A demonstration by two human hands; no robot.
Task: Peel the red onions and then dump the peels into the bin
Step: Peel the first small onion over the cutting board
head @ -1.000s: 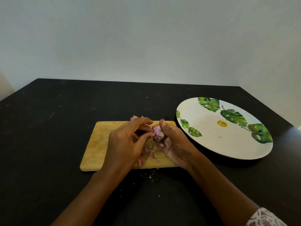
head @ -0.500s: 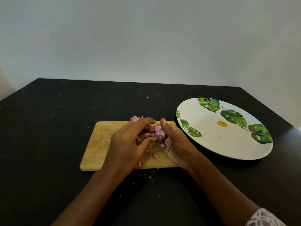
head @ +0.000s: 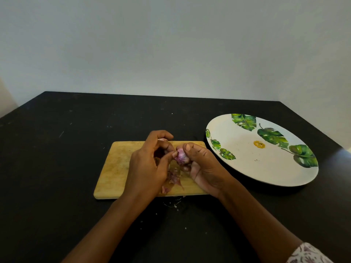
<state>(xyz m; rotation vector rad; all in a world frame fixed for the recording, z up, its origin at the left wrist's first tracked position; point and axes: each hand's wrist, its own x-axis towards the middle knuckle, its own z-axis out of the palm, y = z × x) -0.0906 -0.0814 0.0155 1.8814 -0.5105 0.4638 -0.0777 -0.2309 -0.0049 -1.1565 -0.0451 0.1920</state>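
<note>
Peeling was in hand: the right hand curled round the one visible red onion over the one cutting board, while the left hand pinched its skin from 9 o'clock. Next, likely, a gentle pull. One heap of peels lay beneath and one plate at 3 o'clock; no bin showed.

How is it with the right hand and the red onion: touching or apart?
Touching. The head view shows the right hand gripping the red onion, with its thumb pressed on the onion's top.
</note>
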